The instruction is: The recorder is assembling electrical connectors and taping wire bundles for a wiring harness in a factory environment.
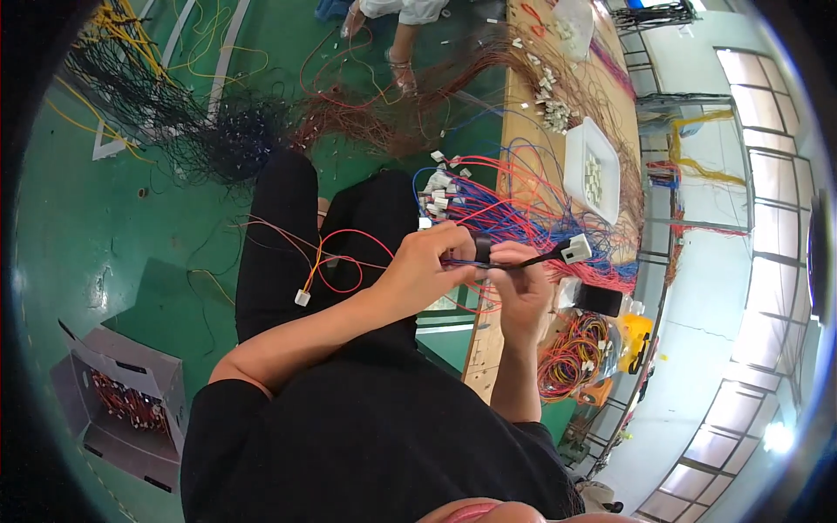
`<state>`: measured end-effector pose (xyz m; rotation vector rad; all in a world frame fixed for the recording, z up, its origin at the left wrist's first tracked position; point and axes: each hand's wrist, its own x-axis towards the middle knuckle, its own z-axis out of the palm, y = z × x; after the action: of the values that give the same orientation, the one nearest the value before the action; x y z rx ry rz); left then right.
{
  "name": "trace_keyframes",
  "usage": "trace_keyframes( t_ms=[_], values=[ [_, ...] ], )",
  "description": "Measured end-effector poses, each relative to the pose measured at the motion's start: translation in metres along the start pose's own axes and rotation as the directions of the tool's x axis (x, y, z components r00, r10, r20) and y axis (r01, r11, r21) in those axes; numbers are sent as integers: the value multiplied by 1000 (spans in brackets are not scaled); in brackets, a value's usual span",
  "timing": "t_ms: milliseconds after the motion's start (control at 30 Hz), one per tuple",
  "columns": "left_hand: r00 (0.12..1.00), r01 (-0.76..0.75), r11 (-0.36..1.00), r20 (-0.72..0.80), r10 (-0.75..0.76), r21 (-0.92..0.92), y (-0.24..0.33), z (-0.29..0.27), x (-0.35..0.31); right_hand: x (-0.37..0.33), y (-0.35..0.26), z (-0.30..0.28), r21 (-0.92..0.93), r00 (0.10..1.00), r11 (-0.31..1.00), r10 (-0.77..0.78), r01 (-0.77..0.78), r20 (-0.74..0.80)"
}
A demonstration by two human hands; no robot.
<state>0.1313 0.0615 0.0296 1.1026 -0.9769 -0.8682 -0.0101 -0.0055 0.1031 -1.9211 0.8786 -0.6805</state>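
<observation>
A seated worker holds one wire harness [547, 257] above the lap, beside the edge of a wooden surface [516, 122]. The left hand's [432, 266] grip is pinched on its wires; the right hand's [521, 283] grip is closed, thumb and fingers together, around its black-covered stretch. Between the two hands sits one dark rounded piece [482, 247], partly hidden by fingers.

Just beyond the hands, a thick spread of red and blue wires [532, 222] crowds the work area, passing behind the harness, with a cluster of white plugs [440, 192], too overlapped to count, at its near end. Farther along stands one white plastic tray [569, 179] of small pale parts. To the right lie one flat black object [600, 301] and coiled red and yellow wires [571, 357]. On the green floor are one grey box [131, 455] of wires and heaps of black wires [148, 100] and brown wires [362, 126]. A co-worker's two hands [402, 77] appear well apart, near the brown heap.

The harness's long axis runs left to right, rising slightly rightward; its one white connector [575, 249] points right. A second connector [302, 297] hangs by the left forearm on orange and yellow leads; whether these join the harness is hidden.
</observation>
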Motion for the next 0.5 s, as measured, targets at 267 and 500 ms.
trace_keyframes(
  t_ms=[267, 500],
  values=[
    [838, 538, 700, 392, -381, -470, 0, -5, 2, 1, 7, 1, -17, 987, 990, -138, 137, -77],
    [715, 642, 157, 513, -475, -750, -19, 8, 11, 1, -3, -4, -415, 993, 902, -98, 116, 64]
  ],
)
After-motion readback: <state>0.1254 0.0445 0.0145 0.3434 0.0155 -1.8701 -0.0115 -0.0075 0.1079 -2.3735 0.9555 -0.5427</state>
